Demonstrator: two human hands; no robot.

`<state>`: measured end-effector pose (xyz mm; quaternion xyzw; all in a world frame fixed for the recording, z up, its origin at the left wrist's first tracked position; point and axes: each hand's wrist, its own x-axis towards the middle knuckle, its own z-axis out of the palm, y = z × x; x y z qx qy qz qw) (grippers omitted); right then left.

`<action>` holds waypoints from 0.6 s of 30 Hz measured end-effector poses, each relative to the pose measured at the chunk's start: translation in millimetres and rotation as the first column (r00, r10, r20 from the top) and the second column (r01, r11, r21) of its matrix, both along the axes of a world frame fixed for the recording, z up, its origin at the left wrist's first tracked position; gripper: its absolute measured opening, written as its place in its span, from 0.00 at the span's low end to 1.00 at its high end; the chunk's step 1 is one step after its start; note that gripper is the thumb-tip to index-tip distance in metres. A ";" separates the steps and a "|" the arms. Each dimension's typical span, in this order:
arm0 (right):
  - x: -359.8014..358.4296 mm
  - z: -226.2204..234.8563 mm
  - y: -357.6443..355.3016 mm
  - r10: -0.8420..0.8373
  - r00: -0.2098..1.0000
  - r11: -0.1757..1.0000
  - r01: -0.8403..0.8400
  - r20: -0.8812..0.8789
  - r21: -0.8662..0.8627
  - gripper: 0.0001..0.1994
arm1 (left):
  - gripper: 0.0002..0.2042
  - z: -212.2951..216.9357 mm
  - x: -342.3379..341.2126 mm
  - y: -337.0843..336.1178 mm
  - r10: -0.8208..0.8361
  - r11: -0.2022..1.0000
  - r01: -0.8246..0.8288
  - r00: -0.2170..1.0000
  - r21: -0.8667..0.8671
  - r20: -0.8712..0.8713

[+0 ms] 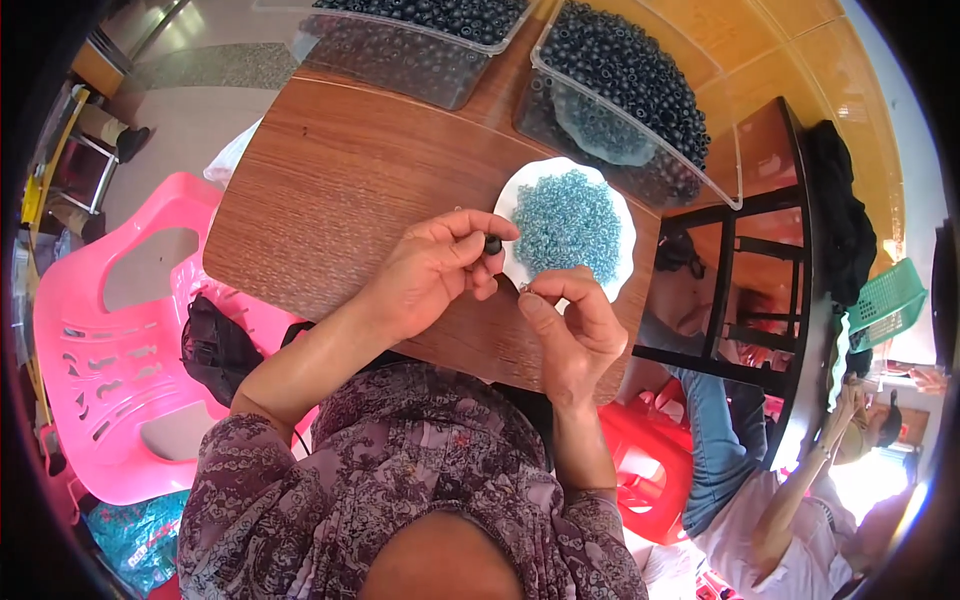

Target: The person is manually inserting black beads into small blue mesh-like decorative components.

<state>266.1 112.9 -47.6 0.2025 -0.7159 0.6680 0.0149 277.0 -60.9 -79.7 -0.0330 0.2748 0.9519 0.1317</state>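
Observation:
Between the thumb and fingers of my left hand (430, 270) is a small black bead-like piece (492, 245). My right hand (578, 335) is pinched just to its right and a little nearer me, with a tiny shiny piece at its fingertips, too small to name. The two hands are close but apart, above the near part of the wooden table (330, 190). Just beyond them stands a white scalloped plate (626, 262) heaped with small clear-blue ring-like pieces (568, 222).
Two clear plastic bins, one at the far middle (400, 60) and one at the far right (640, 130), hold many black bead-like pieces. A pink chair (110, 330) stands at left with a black bag (215, 345). At right are a red stool (645, 460) and another person (770, 520).

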 end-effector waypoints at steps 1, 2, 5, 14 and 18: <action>-1.4 -1.6 -0.4 -0.001 1.000 1.000 0.001 0.008 0.000 0.08 | 0.11 -2.6 0.0 1.2 0.011 1.000 -0.011 1.000 0.003 -0.012; -1.1 -0.7 -1.1 0.003 1.000 1.000 -0.003 0.006 0.000 0.08 | 0.11 -1.8 1.5 1.9 0.009 1.000 -0.009 1.000 0.008 -0.015; -2.4 -1.8 -1.3 0.005 1.000 1.000 -0.005 -0.003 0.010 0.08 | 0.12 -0.4 3.5 2.0 0.015 0.999 -0.014 1.000 -0.040 0.013; -4.0 -4.5 -3.7 -0.008 0.997 1.000 0.009 -0.080 0.020 0.09 | 0.10 -0.1 8.3 2.1 0.025 0.992 -0.021 0.999 -0.121 0.031; -1.7 -4.2 -4.7 -0.030 0.989 0.998 0.038 -0.147 0.057 0.09 | 0.09 -6.2 13.5 5.9 0.043 0.989 -0.044 0.999 -0.144 -0.010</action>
